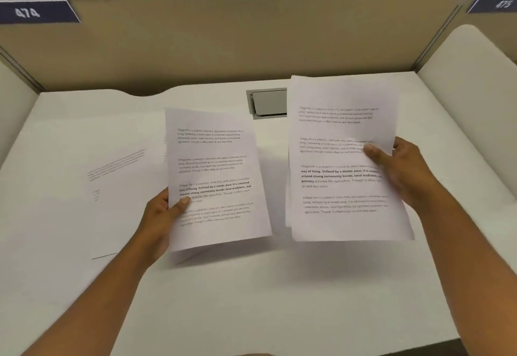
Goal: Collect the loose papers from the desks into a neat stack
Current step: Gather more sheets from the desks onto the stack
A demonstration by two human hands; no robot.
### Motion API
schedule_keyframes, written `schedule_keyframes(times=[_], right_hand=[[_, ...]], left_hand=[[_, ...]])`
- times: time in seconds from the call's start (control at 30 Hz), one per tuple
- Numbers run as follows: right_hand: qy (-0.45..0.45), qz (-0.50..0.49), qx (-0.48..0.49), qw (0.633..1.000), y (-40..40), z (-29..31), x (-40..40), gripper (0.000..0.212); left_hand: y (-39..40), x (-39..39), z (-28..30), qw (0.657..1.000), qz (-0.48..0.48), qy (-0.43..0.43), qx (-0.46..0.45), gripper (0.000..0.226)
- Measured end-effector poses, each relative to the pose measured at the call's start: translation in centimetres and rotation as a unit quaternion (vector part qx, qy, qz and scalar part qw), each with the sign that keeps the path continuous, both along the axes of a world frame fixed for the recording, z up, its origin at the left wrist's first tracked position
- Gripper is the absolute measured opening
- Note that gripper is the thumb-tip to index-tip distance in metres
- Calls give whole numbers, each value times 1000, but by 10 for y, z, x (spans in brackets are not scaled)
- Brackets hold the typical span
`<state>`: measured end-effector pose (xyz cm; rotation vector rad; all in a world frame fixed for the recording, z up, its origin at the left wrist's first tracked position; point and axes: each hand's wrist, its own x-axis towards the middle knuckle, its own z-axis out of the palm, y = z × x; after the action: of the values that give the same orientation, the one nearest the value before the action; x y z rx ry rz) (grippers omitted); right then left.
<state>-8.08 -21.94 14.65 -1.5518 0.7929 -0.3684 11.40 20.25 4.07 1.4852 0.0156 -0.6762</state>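
My left hand (pixel 162 216) grips the lower left edge of a single printed sheet (pixel 215 176), held lifted above the white desk (pixel 251 285). My right hand (pixel 402 168) pinches the right edge of a small stack of printed papers (pixel 338 157), also held off the desk, to the right of the single sheet. The two sets of paper are apart, with a gap between them. More loose papers (pixel 117 176) lie flat on the desk to the left, faint against the white surface.
A grey cable hatch (pixel 268 102) is set in the desk behind the papers. A beige partition (pixel 251 39) with labels 474 and 475 closes the back, plants above it. A white side panel (pixel 470 81) stands at the right.
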Motion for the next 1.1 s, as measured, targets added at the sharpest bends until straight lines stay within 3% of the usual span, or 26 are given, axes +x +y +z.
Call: schedule_keyframes(times=[0.17,0.4,0.53,0.63,0.77,0.83,0.97,1.1], right_hand=[[-11,55,-3,998,56,18,30,23],[11,32,14,999,122,-19,73,23],[-23,61,36,997,142,-33,87,35],[-11,67,-15,998,155,-42,97,52],[6,66,-49,997,175,-51,112,65],[1,78,-50,996,188,-55,119,68],[4,119,-42,992,205,-69,131,55],[63,112,-125,984,184,-95,133,30]], left_hand=[[-12,-12,12,999,-27,0,-17,36],[-20,-27,32,998,-47,17,-39,35],[-14,-31,42,998,-52,2,-26,32],[-6,-32,41,999,-26,7,-17,30],[14,-29,40,997,6,71,-43,59],[24,-29,37,999,-11,30,-30,51],[40,-26,19,1000,7,-3,10,45],[53,-21,11,997,76,15,10,45]])
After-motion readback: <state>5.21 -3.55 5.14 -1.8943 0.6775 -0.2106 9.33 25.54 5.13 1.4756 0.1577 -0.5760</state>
